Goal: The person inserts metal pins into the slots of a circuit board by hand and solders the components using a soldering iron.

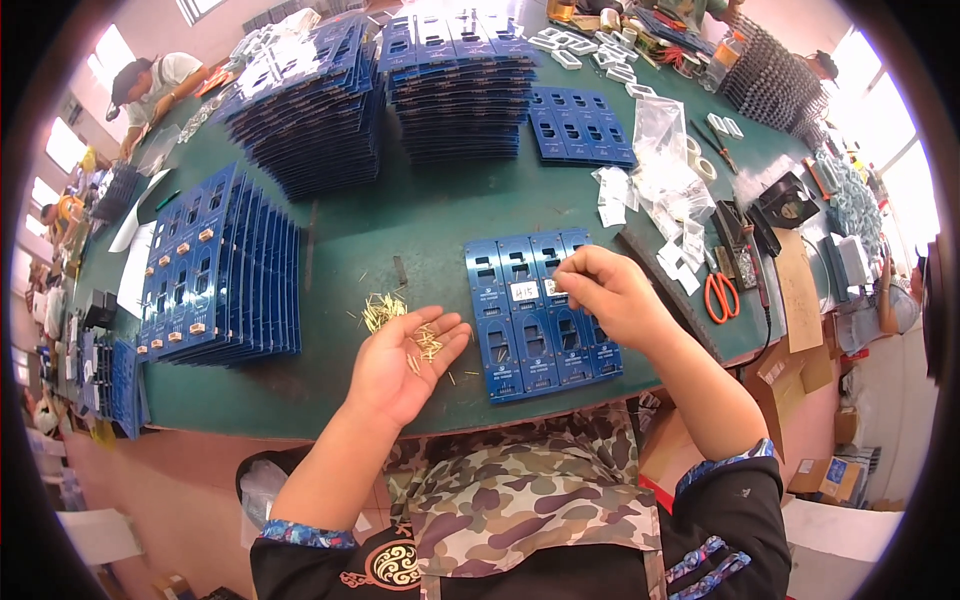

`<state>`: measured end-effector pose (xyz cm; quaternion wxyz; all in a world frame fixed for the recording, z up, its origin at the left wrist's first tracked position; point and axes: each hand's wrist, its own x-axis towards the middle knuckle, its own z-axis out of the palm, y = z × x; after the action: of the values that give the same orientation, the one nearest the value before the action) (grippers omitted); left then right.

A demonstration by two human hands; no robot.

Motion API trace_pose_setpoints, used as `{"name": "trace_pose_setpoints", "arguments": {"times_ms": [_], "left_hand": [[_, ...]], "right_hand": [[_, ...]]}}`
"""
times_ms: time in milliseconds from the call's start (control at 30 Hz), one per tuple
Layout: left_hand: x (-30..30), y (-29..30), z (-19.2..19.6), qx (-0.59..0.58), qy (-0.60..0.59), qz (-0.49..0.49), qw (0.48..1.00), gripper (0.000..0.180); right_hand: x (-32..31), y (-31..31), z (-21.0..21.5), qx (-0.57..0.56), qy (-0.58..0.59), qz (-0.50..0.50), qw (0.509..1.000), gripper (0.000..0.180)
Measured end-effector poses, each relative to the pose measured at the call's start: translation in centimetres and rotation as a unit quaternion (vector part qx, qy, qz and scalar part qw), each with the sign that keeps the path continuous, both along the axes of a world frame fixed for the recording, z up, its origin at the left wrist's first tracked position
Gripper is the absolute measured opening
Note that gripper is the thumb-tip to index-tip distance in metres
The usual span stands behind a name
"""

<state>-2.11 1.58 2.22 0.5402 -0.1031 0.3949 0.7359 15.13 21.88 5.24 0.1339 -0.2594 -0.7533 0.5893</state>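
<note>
My left hand (405,360) is palm up and cupped, with several thin brass-coloured pins (428,345) lying in it. Just behind its fingers, a loose pile of the same pins (380,310) rests on the green table. To the right lies a flat blue circuit board panel (505,355) with rows of cut-outs and small white labels (524,291). My right hand (605,285) is over the panel's upper right part, its thumb and fingertips pinched close to the board. Whatever sits between those fingertips is too small to make out.
Tall stacks of blue panels (455,105) stand at the back, and another stack (220,270) leans at the left. Orange-handled scissors (720,297), a dark bar (665,290) and plastic bags (665,165) lie to the right. A person (160,90) sits at the far left.
</note>
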Motion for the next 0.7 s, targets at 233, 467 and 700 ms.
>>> {"name": "trace_pose_setpoints", "arguments": {"times_ms": [233,467,700], "left_hand": [[-0.1,-0.3,0.1,-0.005,0.033,-0.016,0.999,0.024],[-0.4,-0.1,0.0,-0.020,0.111,-0.073,0.991,0.022],[-0.1,0.0,-0.1,-0.017,0.075,-0.076,0.994,0.023]], "right_hand": [[3.8,1.2,-1.8,0.120,-0.028,0.016,0.992,0.013],[5.0,0.7,-2.0,0.192,0.000,0.035,0.981,0.011],[6.1,0.6,-2.4,0.164,-0.019,0.021,0.986,0.009]]}}
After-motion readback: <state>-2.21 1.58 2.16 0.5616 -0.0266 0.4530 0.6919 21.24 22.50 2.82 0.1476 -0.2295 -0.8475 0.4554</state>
